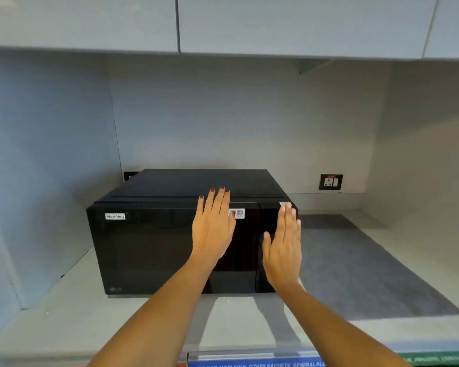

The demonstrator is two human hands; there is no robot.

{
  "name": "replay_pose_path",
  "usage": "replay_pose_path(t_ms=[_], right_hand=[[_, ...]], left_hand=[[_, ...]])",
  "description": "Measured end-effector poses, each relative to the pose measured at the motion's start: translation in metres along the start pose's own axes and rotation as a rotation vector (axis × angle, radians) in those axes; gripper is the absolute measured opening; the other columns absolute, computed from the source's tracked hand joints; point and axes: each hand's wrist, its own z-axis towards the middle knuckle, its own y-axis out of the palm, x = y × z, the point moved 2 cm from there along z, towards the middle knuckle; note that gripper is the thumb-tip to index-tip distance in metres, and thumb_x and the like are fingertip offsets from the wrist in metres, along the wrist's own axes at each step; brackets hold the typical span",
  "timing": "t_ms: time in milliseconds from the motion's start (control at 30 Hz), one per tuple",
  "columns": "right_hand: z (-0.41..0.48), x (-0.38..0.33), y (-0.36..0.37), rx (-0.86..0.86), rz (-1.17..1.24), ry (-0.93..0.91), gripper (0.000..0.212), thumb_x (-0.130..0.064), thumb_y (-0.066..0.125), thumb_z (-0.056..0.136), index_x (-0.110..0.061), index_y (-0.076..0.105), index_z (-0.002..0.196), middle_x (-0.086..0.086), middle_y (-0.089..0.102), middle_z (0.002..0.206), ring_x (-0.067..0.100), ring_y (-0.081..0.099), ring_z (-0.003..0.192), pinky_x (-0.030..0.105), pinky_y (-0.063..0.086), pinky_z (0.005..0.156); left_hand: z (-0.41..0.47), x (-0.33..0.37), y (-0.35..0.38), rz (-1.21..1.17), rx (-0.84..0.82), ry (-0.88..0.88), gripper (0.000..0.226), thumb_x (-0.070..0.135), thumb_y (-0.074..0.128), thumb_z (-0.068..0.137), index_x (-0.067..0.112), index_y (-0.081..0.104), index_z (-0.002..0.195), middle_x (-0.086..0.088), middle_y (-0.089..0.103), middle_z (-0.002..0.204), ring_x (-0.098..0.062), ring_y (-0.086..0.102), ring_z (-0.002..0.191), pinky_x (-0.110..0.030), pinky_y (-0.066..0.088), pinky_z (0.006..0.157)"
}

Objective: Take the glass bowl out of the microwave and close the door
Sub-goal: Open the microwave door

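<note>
A black microwave (149,242) stands on a pale counter, its door closed and a "Non-Veg" label at the door's top left. The dark door glass hides the inside, so no glass bowl shows. My left hand (214,226) is held flat with fingers together in front of the door's right part. My right hand (284,247) is raised flat in front of the control panel at the microwave's right end. Neither hand holds anything; I cannot tell whether they touch the microwave.
A grey mat (355,266) lies on the counter (64,313) right of the microwave. A wall socket (330,181) sits on the back wall at the right. Cabinets (223,22) hang overhead. A blue printed strip (249,362) runs along the counter's front edge.
</note>
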Motion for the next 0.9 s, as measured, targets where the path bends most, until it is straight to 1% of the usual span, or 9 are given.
replay_pose_path(t_ms=[100,200,233,333,400,467,533,667,900], right_hand=[[-0.023,0.019,0.009,-0.046,0.051,0.237,0.077,-0.028,0.053,0.095,-0.013,0.004,0.152,0.008,0.010,0.162,0.023,0.008,0.150,0.035,0.014,0.118],[-0.053,0.040,0.023,-0.174,0.051,0.412,0.085,-0.035,0.059,0.091,-0.011,0.004,0.152,0.008,0.007,0.163,0.026,0.011,0.150,0.030,0.012,0.115],[-0.061,0.045,0.028,-0.210,0.051,0.439,0.087,-0.036,0.060,0.090,-0.010,0.004,0.152,0.009,0.007,0.163,0.028,0.012,0.149,0.032,0.016,0.116],[-0.083,0.056,0.042,-0.304,0.113,0.555,0.092,-0.036,0.064,0.087,-0.010,0.004,0.152,0.011,0.010,0.162,0.034,0.018,0.148,0.046,0.029,0.117],[-0.095,0.061,0.050,-0.310,0.232,0.684,0.095,-0.033,0.068,0.085,-0.015,0.004,0.152,0.010,0.011,0.162,0.035,0.021,0.147,0.049,0.031,0.116],[-0.106,0.065,0.059,-0.303,0.320,0.777,0.097,-0.032,0.070,0.083,-0.020,0.002,0.152,0.006,0.010,0.162,0.034,0.022,0.146,0.048,0.030,0.115],[-0.114,0.065,0.068,-0.312,0.398,0.812,0.100,-0.031,0.072,0.082,-0.026,0.000,0.151,0.002,0.009,0.162,0.032,0.023,0.146,0.048,0.031,0.114],[-0.120,0.066,0.084,-0.337,0.509,0.847,0.102,-0.030,0.078,0.078,-0.034,0.004,0.149,-0.003,0.016,0.160,0.029,0.027,0.145,0.048,0.033,0.113],[-0.123,0.072,0.096,-0.286,0.548,0.904,0.088,-0.035,0.077,0.077,-0.036,0.018,0.143,-0.001,0.034,0.152,0.027,0.039,0.137,0.046,0.039,0.108]], left_hand=[[0.000,-0.001,0.005,-0.021,0.001,-0.031,0.050,0.033,0.033,0.099,0.011,0.032,0.145,-0.008,0.038,0.152,-0.025,0.032,0.142,-0.045,0.026,0.119],[-0.003,-0.001,0.010,-0.030,0.008,-0.049,0.047,0.030,0.037,0.098,0.010,0.042,0.140,-0.009,0.047,0.146,-0.025,0.042,0.136,-0.045,0.030,0.117],[-0.003,-0.001,0.011,-0.032,0.015,-0.054,0.045,0.029,0.038,0.097,0.010,0.044,0.138,-0.010,0.050,0.143,-0.025,0.044,0.134,-0.045,0.031,0.116],[-0.001,0.000,0.013,-0.048,0.041,-0.076,0.042,0.027,0.042,0.096,0.009,0.051,0.133,-0.010,0.057,0.136,-0.026,0.049,0.130,-0.045,0.031,0.116],[0.000,0.003,0.014,-0.061,0.056,-0.091,0.041,0.028,0.043,0.095,0.009,0.052,0.131,-0.010,0.059,0.134,-0.027,0.050,0.128,-0.046,0.031,0.116],[-0.001,0.004,0.016,-0.075,0.079,-0.114,0.041,0.028,0.044,0.096,0.008,0.054,0.130,-0.011,0.060,0.133,-0.028,0.052,0.127,-0.046,0.032,0.115],[-0.001,0.006,0.017,-0.084,0.093,-0.139,0.040,0.027,0.043,0.096,0.008,0.055,0.129,-0.011,0.061,0.132,-0.028,0.052,0.127,-0.046,0.032,0.115],[-0.001,0.009,0.020,-0.086,0.096,-0.166,0.041,0.028,0.040,0.097,0.009,0.053,0.131,-0.011,0.059,0.134,-0.027,0.049,0.129,-0.046,0.030,0.116],[-0.003,0.007,0.021,-0.094,0.134,-0.167,0.038,0.025,0.042,0.098,0.010,0.054,0.130,-0.010,0.059,0.134,-0.027,0.049,0.129,-0.045,0.029,0.117]])
